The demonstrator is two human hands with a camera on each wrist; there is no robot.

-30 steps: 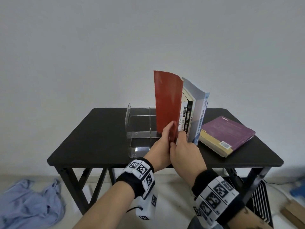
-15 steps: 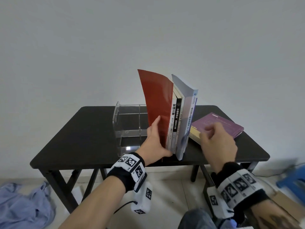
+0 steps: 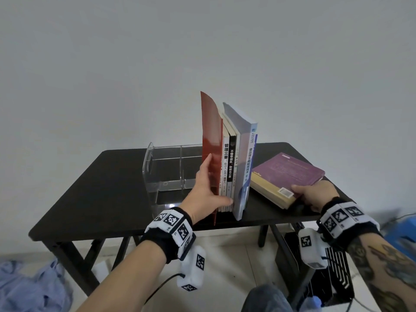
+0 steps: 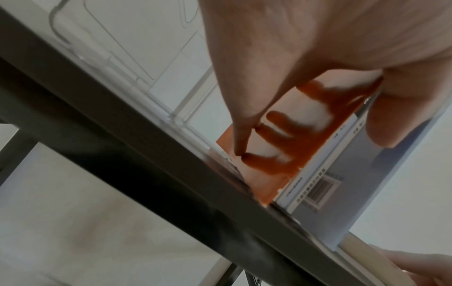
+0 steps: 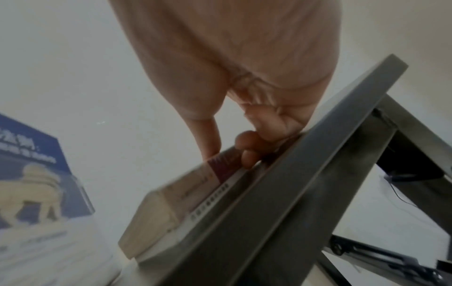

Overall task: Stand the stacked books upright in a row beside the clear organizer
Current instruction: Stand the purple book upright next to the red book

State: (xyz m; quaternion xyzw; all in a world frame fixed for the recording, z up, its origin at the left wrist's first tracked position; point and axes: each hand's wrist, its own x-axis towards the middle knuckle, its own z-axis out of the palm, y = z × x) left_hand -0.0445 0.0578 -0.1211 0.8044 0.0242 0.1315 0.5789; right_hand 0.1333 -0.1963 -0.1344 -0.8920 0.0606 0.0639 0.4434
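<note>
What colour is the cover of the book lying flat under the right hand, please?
Purple, on the flat book gripped by the right hand; the head view shows it best.

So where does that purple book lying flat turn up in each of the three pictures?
Head: purple book lies flat on the right of the table, the right hand gripping its near corner.
Left wrist: only its pale page edge shows, bottom right.
Right wrist: centre, purple corner under the fingers.
Shared landmark: the dark table edge.
</note>
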